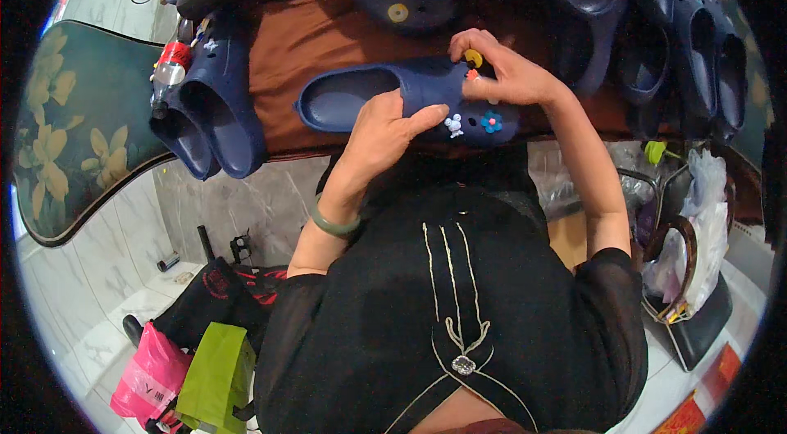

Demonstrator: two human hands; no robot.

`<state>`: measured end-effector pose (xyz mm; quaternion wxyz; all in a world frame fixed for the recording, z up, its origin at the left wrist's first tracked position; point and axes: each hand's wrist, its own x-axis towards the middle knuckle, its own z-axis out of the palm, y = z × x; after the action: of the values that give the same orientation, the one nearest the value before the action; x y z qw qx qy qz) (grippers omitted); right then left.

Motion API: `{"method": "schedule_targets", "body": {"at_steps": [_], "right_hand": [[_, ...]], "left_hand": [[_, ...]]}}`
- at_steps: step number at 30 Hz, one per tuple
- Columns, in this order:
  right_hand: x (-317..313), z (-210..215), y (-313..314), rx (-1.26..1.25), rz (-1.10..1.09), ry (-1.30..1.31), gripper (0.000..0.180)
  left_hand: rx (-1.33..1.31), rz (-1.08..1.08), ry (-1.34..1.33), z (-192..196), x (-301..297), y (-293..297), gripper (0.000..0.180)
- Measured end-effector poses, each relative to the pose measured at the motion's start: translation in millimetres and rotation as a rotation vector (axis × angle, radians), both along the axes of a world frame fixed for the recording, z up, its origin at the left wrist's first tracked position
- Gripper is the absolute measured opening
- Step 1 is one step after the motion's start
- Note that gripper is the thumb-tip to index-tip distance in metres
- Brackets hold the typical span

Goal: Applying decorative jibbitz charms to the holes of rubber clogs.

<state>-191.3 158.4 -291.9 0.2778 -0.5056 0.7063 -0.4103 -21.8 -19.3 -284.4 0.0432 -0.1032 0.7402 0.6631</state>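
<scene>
A dark blue clog (pixel 426 86) lies lengthwise before me at the cloth's near edge, its toe to the right. My left hand (pixel 381 135) grips it around the near side by the strap, thumb stretched toward the toe. Over the toe's far side curls my right hand (pixel 516 73), thumb on top and fingers bent at the edge. Between thumb and fingers show a yellow round charm (pixel 473 59) and a small orange-red charm (pixel 472 74). Nearer me on the toe sit a white animal-shaped charm (pixel 454 125) and a blue flower charm (pixel 492 122).
Brown cloth (pixel 287 32) covers the table. A pair of blue clogs (pixel 234 127) stands left, beside a red-labelled bottle (pixel 170 73). Several more blue clogs (pixel 590 32) line the back and right. Below are pink (pixel 147 377) and green bags (pixel 215 377), and a chair (pixel 697 311) with plastic bags.
</scene>
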Motion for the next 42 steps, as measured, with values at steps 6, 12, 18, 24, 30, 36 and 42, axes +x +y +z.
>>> {"method": "schedule_targets", "body": {"at_steps": [6, 12, 18, 24, 30, 36, 42], "right_hand": [[21, 27, 5, 0.204, -0.134, -0.1, 0.045], [22, 14, 0, 0.084, -0.139, 0.297, 0.035], [18, 15, -3, 0.085, -0.044, 0.401, 0.029], [9, 14, -3, 0.076, 0.001, 0.352, 0.028], [4, 6, -6, -0.028, 0.009, 0.349, 0.023], [-14, -18, -12, -0.045, -0.207, -0.113, 0.014], [-23, -22, -4, -0.021, -0.275, -0.279, 0.023]], "left_hand": [[-0.041, 0.0, -0.001, 9, -1, 1, 0.039], [-0.06, 0.004, -0.012, 8, -2, 1, 0.038], [-0.087, 0.017, -0.031, 11, 0, 4, 0.038], [-0.04, 0.045, -0.002, 9, 0, 8, 0.036], [-0.003, 0.059, 0.001, 13, 1, 10, 0.034], [-0.053, 0.069, 0.036, 8, 7, 15, 0.036], [-0.028, 0.108, 0.008, 9, 1, 15, 0.036]]}}
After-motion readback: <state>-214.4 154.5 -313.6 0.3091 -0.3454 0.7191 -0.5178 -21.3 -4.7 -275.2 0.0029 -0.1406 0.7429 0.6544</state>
